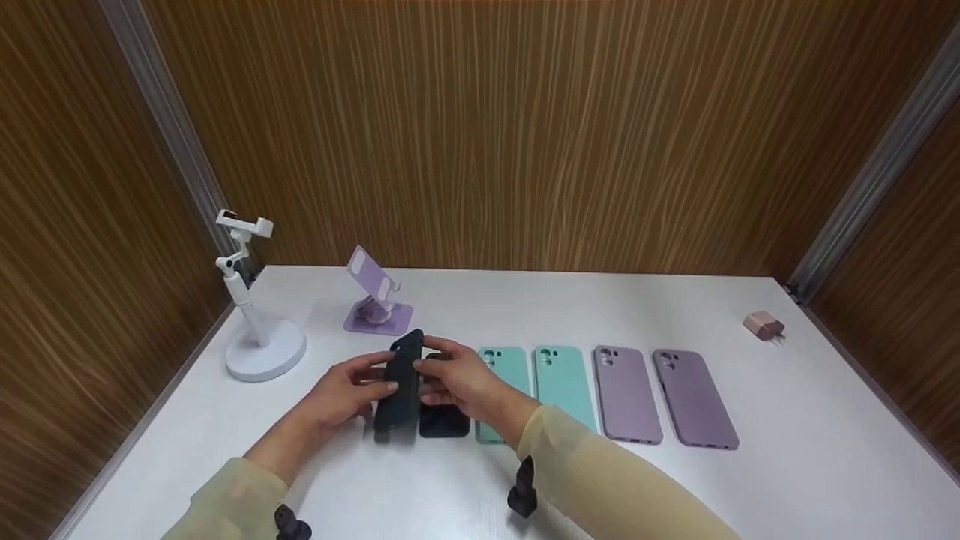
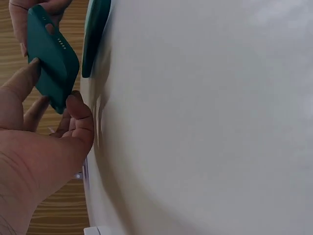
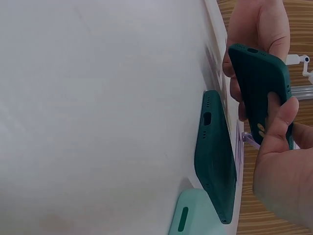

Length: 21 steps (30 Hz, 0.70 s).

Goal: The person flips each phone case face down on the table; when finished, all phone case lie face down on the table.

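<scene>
Both hands hold a dark green phone case point(image 1: 400, 390), tilted up off the white table. My left hand point(image 1: 341, 394) grips its left side, thumb on the back. My right hand point(image 1: 469, 382) pinches the opposite side near the camera cutouts, with its thumb across the back in the right wrist view. The end with the port slot point(image 3: 252, 50) points away from the right hand. Just under the right hand, a second dark green phone case point(image 3: 215, 156) lies on the table, partly hidden in the head view. Beside it is a mint phone case point(image 1: 491, 433), partly covered by the right forearm.
Further right lie another mint case point(image 1: 562, 382) and two purple cases, one lighter point(image 1: 628, 394) and one darker point(image 1: 697, 401). A purple phone stand point(image 1: 379, 319) and a white stand point(image 1: 266, 352) occupy the back left. A pink charger plug point(image 1: 763, 325) sits back right. Wood-grain panels surround the table.
</scene>
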{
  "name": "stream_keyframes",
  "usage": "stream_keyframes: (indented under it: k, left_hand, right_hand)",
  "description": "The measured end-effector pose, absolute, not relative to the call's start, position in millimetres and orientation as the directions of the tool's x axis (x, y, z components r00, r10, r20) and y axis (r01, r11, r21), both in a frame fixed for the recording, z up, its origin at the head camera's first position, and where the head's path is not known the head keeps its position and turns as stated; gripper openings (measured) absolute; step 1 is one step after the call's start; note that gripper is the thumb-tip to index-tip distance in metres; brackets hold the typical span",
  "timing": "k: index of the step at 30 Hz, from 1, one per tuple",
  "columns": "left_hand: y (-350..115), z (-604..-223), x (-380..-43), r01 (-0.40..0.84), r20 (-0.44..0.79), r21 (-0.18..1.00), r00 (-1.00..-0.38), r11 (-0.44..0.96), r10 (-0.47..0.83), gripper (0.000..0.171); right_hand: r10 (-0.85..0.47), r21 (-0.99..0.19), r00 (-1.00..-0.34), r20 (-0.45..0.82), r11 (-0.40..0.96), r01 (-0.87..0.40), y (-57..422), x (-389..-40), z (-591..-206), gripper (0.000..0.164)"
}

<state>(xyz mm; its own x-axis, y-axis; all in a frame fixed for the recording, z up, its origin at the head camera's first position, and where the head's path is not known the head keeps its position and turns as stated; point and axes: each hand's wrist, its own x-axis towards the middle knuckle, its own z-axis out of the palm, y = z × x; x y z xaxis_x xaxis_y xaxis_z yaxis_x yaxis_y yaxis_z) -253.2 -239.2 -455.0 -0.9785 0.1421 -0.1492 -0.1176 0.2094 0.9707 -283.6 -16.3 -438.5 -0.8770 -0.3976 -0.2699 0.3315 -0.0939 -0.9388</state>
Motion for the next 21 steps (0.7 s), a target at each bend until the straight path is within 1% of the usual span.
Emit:
stream_keyframes:
  k: [6, 12, 21]
  left_hand:
    - [-243, -458, -252, -0.089, -0.108, 0.975, -0.991, 0.205, 0.081, 0.064]
    - [-246, -457, -252, -0.108, -0.12, 0.97, -0.992, 0.217, 0.044, 0.064]
    - [-249, -454, -255, -0.114, -0.126, 0.956, -0.992, 0.271, 0.026, 0.065]
  right_hand:
    - [-0.346, -0.964, -0.908, -0.237, -0.034, 0.264, -22, -280, -443, 0.059]
    - [-0.298, -0.977, -0.93, -0.214, 0.06, 0.205, -25, -276, -443, 0.053]
    - [-0.263, -0.982, -0.951, -0.164, 0.138, 0.131, -28, -275, -440, 0.048]
